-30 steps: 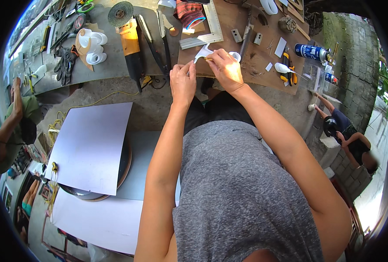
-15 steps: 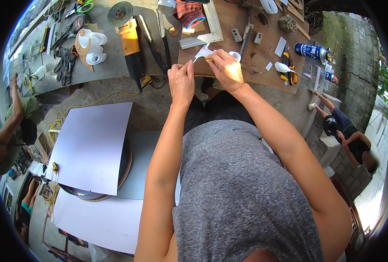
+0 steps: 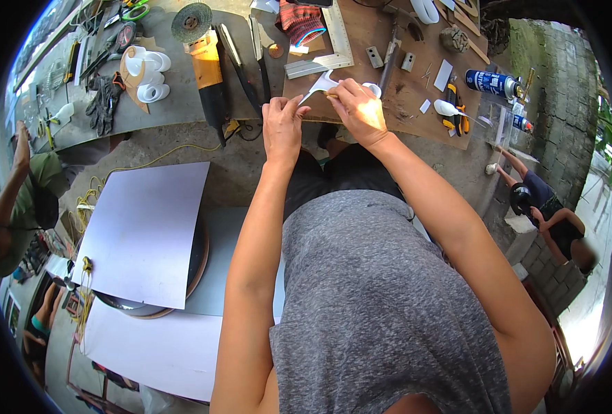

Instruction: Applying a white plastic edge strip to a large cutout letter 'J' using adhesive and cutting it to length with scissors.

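The white piece (image 3: pixel 322 82) looks like smooth plastic with a slight sheen, and the brown table (image 3: pixel 423 127) beneath is matt and scuffed. The angled square (image 3: pixel 346 52) and 2 small blocks (image 3: pixel 374 57) look like dull metal; the blue can (image 3: pixel 486 83) is glossy. The grinder disc (image 3: pixel 192 22) looks rough, the red glove (image 3: pixel 304 26) knitted cloth, the large pale sheet (image 3: pixel 144 234) smooth and flatly satin.

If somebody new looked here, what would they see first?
Probably the left hand and right hand, top middle, at a white piece. Then the orange-and-black grinder left of them on the bench, and the blue can toward the right. The big pale sheet, lower left, stands out too.
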`<state>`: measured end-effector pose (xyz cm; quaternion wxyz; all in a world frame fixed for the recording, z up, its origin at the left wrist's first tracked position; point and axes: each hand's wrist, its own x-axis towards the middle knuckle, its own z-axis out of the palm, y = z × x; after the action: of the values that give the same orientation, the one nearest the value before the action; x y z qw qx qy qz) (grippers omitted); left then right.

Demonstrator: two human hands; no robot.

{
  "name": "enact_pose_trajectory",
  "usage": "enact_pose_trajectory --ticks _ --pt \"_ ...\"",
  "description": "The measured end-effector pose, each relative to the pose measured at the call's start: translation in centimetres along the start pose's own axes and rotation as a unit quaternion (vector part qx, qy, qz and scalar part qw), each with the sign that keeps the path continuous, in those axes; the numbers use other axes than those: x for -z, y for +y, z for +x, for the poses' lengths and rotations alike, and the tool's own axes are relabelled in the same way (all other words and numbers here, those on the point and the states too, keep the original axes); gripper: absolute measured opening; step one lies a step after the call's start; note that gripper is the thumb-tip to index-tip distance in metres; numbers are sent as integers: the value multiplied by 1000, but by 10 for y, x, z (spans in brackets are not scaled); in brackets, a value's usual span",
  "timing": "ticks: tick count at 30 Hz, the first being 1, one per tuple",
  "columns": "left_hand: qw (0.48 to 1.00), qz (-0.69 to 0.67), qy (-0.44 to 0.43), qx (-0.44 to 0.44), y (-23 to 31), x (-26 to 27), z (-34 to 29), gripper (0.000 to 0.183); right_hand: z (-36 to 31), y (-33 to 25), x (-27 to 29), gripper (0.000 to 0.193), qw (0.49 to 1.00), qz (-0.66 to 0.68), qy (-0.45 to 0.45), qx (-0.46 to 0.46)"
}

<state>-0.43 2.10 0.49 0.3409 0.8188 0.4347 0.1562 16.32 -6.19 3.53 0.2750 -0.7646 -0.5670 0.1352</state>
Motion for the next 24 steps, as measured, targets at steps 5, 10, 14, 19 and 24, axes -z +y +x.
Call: enact_pose_trajectory --ticks 5,10,14,19,24 --pt "999 32 -17 14 3 2 0 24 1 -1 1 11 1000 -12 -5 0" --pt "998 44 -35 10 5 1 0 26 1 -2 1 11 1000 -14 -5 -2" --pt "998 54 -29 17 8 0 -1 27 1 0 0 11 1000 -12 -6 -1" --pt "997 83 -7 4 4 -3 2 28 2 3 0 15 1000 -20 7 20" --pt "995 93 -16 -13 4 -1 5 29 2 2 0 15 1000 -25 4 18"
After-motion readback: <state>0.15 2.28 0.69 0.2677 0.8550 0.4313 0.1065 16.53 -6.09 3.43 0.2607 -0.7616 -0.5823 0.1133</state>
